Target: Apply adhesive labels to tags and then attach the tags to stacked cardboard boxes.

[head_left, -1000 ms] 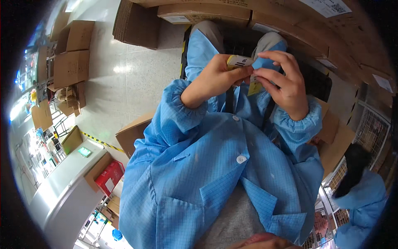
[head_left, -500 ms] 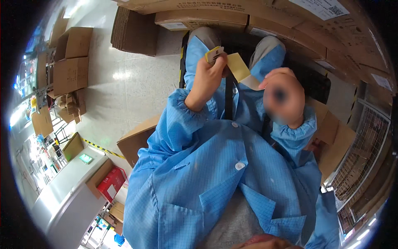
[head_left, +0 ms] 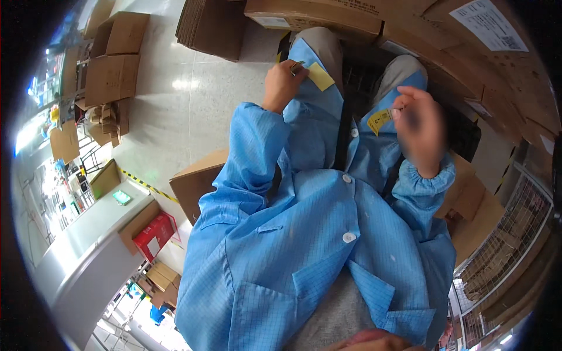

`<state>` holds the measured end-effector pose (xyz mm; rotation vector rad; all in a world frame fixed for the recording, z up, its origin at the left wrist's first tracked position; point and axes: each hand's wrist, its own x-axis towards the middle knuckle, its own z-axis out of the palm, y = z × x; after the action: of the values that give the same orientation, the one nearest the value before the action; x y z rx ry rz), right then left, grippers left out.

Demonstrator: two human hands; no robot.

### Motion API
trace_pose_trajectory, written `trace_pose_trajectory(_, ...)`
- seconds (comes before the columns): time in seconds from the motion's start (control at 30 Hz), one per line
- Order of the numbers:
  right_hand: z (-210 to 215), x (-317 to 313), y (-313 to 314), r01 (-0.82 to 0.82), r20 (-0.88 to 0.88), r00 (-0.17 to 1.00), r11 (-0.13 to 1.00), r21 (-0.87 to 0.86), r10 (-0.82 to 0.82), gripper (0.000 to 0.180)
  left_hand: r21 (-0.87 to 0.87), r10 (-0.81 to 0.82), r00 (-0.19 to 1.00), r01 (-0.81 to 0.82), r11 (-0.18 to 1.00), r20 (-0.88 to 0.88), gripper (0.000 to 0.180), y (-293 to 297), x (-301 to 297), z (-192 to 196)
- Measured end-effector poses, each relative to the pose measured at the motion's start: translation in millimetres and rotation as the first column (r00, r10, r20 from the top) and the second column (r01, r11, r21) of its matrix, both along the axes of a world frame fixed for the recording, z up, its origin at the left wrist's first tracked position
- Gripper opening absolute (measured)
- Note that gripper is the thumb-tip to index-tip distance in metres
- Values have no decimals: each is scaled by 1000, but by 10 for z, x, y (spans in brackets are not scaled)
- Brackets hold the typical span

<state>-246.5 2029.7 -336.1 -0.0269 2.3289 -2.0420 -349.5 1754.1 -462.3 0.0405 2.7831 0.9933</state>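
My left hand [head_left: 283,85] is closed on a small bundle of yellow labels; a plain pale-yellow paper square [head_left: 321,76] juts out of it over my left thigh. My right hand [head_left: 422,130], part of it blurred, pinches a yellow printed label [head_left: 380,121] at one edge. That label hangs over my right thigh, apart from the left hand and its paper. My blue work coat [head_left: 316,216] covers my lap and both arms.
Large cardboard boxes [head_left: 316,16] stand beyond my knees. Flattened cardboard [head_left: 211,29] leans at the far left, with open cartons [head_left: 111,79] farther left. A wire mesh cage [head_left: 506,234] stands at the right, and a red box [head_left: 153,237] lies lower left.
My hands have moved apart. The pale strip between them has separated, leaving a printed yellow label in my right hand and the paper square in my left. The view has shifted slightly.
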Motion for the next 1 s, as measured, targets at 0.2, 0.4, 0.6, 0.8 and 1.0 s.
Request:
trace_pose_trajectory(0.2, -205, -247, -160, -78, 28, 996, 996, -50, 80, 47, 73, 40, 998, -36, 997, -57, 20, -155, 114, 38)
trace_pose_trajectory(0.4, -344, -453, -218, -162, 22, 987, 987, 21, 161, 55, 373, 140, 984, -91, 924, -109, 19, 112, 90, 594)
trace_pose_trajectory(0.6, -414, -477, -231, -223, 67, 974, 968, 113, 216, 56, 372, -305, 947, 248, 895, 101, 25, 625, 161, 905)
trace_pose_trajectory(0.8, -587, -481, -203, -223, 55, 975, 958, 179, 217, 53, 358, -347, 935, 301, 884, 70, 25, 712, 111, 725)
trace_pose_trajectory(1.0, -748, -549, -190, -164, 81, 985, 974, 154, 153, 50, 225, -371, 923, 384, 896, -99, 16, 798, 60, 577)
